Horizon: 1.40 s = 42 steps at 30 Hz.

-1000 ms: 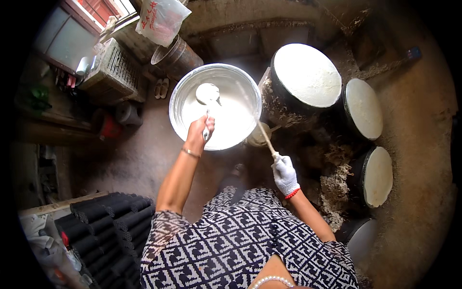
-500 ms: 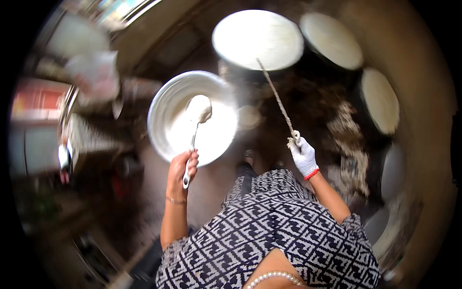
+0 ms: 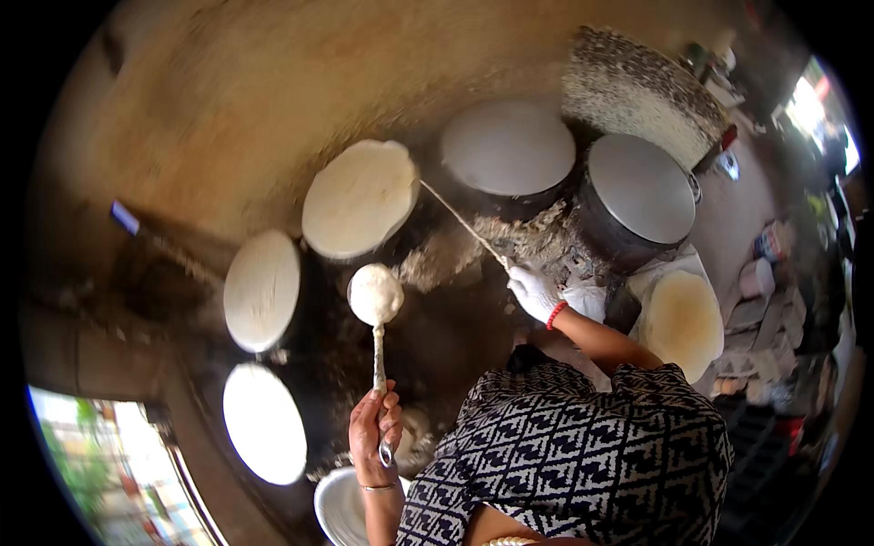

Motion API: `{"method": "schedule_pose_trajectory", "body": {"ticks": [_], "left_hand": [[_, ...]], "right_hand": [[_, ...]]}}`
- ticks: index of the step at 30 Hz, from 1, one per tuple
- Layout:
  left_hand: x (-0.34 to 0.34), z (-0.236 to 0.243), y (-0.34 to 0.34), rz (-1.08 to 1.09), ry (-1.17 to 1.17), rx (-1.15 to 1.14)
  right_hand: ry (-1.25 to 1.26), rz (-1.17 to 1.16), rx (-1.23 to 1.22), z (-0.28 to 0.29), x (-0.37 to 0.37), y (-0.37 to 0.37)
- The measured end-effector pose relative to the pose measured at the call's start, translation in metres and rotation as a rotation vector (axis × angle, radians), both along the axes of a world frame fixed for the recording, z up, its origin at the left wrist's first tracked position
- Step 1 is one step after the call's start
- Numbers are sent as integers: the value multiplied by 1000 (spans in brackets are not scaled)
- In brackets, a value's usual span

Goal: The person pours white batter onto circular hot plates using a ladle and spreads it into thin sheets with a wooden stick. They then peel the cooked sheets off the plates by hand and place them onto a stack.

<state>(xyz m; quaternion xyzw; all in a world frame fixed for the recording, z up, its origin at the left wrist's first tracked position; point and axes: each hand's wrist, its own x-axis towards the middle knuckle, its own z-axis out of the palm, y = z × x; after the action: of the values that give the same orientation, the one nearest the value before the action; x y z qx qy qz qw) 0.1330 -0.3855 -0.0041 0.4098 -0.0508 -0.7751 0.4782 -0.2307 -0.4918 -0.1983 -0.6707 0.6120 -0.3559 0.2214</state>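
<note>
My left hand (image 3: pixel 373 426), bare, grips the handle of a metal ladle (image 3: pixel 379 346) whose bowl is full of thick off-white batter (image 3: pixel 375 293). My right hand (image 3: pixel 533 291), in a white glove, holds a long thin stick (image 3: pixel 460 220). The stick's far end is by the right rim of a pale crepe on a round griddle (image 3: pixel 357 198); whether it touches cannot be told. To the right of it are two grey round griddle tops (image 3: pixel 505 147) (image 3: pixel 641 189). The white batter tub (image 3: pixel 332 500) lies low in the picture, partly hidden by my left arm and body.
More round griddles covered in pale batter (image 3: pixel 259 291) (image 3: pixel 264 423) curve down the left. A stack of golden crepes (image 3: pixel 683 323) lies right of me. Crusted rubble (image 3: pixel 519 237) sits between the griddles. A speckled ledge (image 3: pixel 637 82), clutter at right and a bright opening at lower left are visible.
My view has swung round to the right toward other griddles. The filled ladle has left the tub and is held out among the griddles; the stick is still in my gloved hand.
</note>
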Motion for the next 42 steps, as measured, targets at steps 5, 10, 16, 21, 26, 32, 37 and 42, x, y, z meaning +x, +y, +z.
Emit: {"method": "schedule_pose_trajectory", "body": {"ticks": [5, 10, 16, 21, 26, 32, 37, 42], "left_hand": [[-107, 26, -135, -256, -63, -54], [-217, 22, -262, -485, -79, -113], [-328, -1, -384, -662, -149, -211], [-400, -53, -432, -750, -527, -385], [-415, -94, -455, -886, -868, -550], [-403, -100, -482, -956, -1475, -1144], [-382, -87, -492, -837, -2035, -1661], [-351, 25, -542, -376, -1514, -1187]], "right_hand": [[38, -277, -47, -31, -117, -70], [-93, -655, 175, -20, -216, -171], [-371, -605, -246, 12, -236, -155], [-154, -548, 16, 3, -247, -117], [-34, -546, 134, 28, -220, -132], [104, -574, 188, 46, -187, -153], [37, -597, 200, 30, -162, -150], [-196, -708, 123, 8, -139, -143]]}}
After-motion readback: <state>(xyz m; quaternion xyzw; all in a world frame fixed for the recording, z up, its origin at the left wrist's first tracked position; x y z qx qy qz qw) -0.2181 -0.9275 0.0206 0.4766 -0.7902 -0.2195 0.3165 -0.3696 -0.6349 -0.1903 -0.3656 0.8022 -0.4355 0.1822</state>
